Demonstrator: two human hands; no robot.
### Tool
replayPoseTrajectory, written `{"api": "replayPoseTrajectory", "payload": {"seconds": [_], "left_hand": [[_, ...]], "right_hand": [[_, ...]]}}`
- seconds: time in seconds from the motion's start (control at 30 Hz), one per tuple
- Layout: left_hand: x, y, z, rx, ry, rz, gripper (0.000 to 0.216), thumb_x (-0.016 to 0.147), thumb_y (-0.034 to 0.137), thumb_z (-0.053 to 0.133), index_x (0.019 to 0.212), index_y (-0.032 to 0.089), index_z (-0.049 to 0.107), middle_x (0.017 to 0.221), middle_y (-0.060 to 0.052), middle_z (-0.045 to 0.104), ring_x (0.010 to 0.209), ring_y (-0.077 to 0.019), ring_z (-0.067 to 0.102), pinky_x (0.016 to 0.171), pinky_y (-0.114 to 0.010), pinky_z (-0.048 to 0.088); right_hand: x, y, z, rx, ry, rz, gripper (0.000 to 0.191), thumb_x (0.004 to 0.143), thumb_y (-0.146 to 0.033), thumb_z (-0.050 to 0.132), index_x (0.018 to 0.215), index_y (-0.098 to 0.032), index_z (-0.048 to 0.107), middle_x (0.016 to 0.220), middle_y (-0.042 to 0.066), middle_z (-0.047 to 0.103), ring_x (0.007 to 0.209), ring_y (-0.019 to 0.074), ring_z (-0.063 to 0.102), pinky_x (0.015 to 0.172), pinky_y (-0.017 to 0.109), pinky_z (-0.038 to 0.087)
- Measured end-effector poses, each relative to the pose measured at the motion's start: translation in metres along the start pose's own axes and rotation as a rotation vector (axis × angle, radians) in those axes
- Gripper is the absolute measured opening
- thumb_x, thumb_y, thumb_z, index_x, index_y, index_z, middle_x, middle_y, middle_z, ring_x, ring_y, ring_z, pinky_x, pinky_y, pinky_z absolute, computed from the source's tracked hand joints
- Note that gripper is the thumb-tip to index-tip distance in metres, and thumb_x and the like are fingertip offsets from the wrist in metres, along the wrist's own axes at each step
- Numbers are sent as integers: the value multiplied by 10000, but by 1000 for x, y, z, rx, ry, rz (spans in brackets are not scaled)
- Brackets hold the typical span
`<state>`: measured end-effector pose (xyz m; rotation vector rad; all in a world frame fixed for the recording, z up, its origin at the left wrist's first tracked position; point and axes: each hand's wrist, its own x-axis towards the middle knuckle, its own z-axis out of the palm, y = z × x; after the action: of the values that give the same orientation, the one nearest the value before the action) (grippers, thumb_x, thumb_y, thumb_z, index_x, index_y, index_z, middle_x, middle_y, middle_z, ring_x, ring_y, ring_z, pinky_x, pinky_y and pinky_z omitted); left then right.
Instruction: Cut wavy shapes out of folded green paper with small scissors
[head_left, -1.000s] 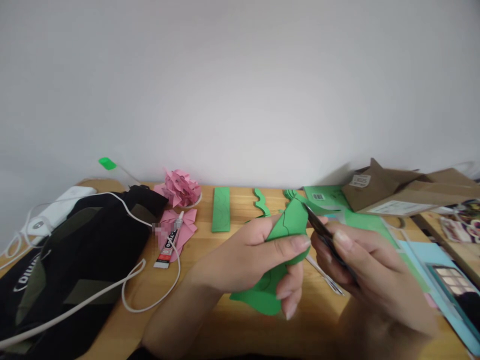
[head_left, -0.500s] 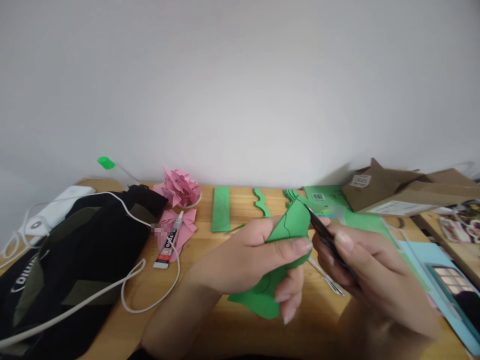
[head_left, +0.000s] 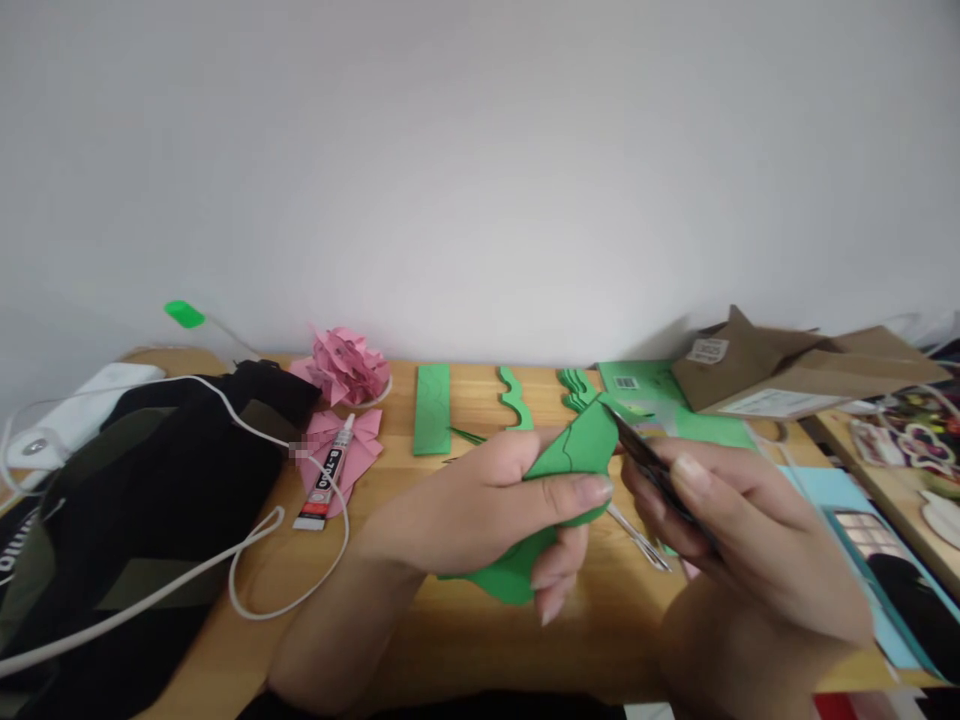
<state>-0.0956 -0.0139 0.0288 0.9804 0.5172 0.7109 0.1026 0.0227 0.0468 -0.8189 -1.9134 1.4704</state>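
Green paper (head_left: 581, 447) sits right of the glue tube (head_left: 327, 478), pinched in left hand (head_left: 480, 510); right hand (head_left: 739, 520) grips dark tool (head_left: 646, 458) at the paper's edge. Probably light, creases easily; best pinched flat mid-piece.

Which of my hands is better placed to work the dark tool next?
Probably your right hand: it grips the dark tool, tip at the edge of the green paper, while your left hand is occupied holding that paper.
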Motion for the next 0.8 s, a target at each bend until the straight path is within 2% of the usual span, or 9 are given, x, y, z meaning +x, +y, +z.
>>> {"api": "replayPoseTrajectory", "payload": {"seconds": [0.13, 0.43, 0.67, 0.8], "left_hand": [[2, -1, 0, -13, -13, 24, 157, 941, 328, 447, 856, 197, 429, 487, 97, 489, 424, -72, 540, 462, -153, 431], [1, 3, 1, -77, -29, 35, 184, 937, 344, 494, 882, 173, 452, 488, 85, 474, 419, -87, 523, 460, -193, 438], [1, -2, 1, -111, -45, 62, 161, 937, 325, 488, 906, 174, 442, 477, 92, 476, 398, -81, 519, 447, -176, 440], [-1, -1, 0, -42, -38, 3, 164, 951, 311, 462, 850, 190, 415, 492, 97, 491, 423, -71, 534, 473, -169, 442]], "right_hand": [[1, -1, 2, 44, -7, -23, 534, 966, -497, 441, 523, -201, 403, 447, -39, 359, 408, 88, 323, 381, 248, 253], [2, 3, 5, 94, -3, 25, 513, 953, -514, 454, 541, -209, 428, 444, -43, 342, 407, 96, 282, 367, 258, 201], [1, 3, 2, 44, -30, -38, 537, 974, -487, 423, 517, -204, 408, 440, -40, 350, 401, 93, 314, 371, 248, 246], [-1, 3, 1, 25, -39, -52, 503, 985, -472, 405, 557, -208, 435, 430, -48, 336, 390, 98, 310, 362, 249, 246]]}}
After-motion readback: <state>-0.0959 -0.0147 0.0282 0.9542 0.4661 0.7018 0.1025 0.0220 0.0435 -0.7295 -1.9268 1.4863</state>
